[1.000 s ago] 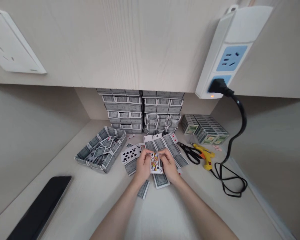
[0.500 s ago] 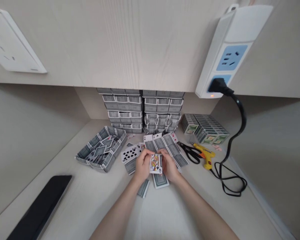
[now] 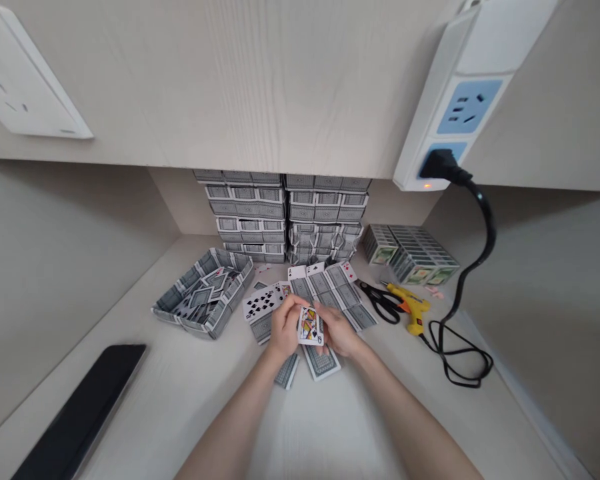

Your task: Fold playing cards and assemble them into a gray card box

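- Queen of spades [image 3: 311, 325]: face up at the centre, between the 2 hands.
- Left hand [image 3: 284, 327]: at 9 o'clock, grasping the card's edge.
- Right hand [image 3: 342, 332]: at 3 o'clock, fingers curled about the other edge; whether it grips, I cannot tell.
- Face-down cards [image 3: 322, 364]: just beside, at 6 o'clock.
- 10 of spades [image 3: 261, 306]: 10 o'clock.
- Card panel [image 3: 334, 288]: 1 o'clock.
- Scissors [image 3: 389, 308] and yellow glue gun [image 3: 415, 311]: towards 3 o'clock.
- Card tray [image 3: 229, 305]: beyond, 9 to 10 o'clock, holding loose cards.
- Stacked card boxes [image 3: 253, 211]: 2 columns, 11 to 12 o'clock.
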{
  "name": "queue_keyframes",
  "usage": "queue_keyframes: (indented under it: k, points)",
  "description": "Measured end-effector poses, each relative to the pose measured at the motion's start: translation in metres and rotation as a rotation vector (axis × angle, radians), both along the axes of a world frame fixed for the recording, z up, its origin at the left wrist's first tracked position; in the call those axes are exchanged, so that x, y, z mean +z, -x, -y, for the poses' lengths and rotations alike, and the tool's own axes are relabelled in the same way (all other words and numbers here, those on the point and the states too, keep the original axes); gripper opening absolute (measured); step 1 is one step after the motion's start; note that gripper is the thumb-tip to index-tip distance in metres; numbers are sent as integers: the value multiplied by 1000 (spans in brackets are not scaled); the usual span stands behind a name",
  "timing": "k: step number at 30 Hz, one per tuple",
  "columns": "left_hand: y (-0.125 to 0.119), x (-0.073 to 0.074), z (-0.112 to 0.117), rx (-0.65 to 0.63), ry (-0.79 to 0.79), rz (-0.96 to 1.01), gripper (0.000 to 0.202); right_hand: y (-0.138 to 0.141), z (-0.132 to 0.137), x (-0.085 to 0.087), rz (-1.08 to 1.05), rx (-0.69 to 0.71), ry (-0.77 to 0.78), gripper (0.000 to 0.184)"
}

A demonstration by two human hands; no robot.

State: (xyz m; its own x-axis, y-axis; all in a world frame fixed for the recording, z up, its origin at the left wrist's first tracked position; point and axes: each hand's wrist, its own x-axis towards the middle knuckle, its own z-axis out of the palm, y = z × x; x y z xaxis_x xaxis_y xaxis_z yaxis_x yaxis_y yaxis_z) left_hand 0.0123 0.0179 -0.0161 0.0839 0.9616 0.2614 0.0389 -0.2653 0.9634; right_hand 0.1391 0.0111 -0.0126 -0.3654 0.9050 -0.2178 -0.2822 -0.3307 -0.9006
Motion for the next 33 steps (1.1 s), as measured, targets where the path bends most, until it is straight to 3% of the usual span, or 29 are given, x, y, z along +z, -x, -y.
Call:
queue_keyframes:
  k: [15,22,28,33]
  points:
    - [0,2,-5,33,26,-220,28,-4,-2,-4,253,-126,-320,34]
    - [-2,-2,-5,70,-30,-339,21,-4,-2,-6,345,-172,-350,34]
    - [1,6,-3,134,-66,-440,26,-5,-3,-16,417,-170,-380,36]
    - [1,4,-3,106,-26,-333,33,-5,-3,-15,319,-155,-320,38]
